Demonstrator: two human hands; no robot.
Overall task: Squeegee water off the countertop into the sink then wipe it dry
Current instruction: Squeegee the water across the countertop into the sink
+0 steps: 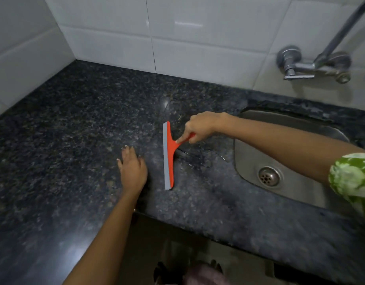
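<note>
An orange squeegee [168, 157] with a grey rubber blade stands on the dark speckled granite countertop [74, 124], its blade running near to far. My right hand [200, 127] grips its short orange handle from the sink side. My left hand [132, 167] lies flat on the counter just left of the blade, fingers spread, holding nothing. A thin film of water [198, 159] glistens on the granite between the squeegee and the steel sink [249, 140], which is set into the counter at the right.
A metal wall tap [313, 64] with a long spout sits above the sink on white tiles [198, 38]. Tiled walls meet in a corner at the back left. The counter's front edge runs below my left arm, with the floor underneath.
</note>
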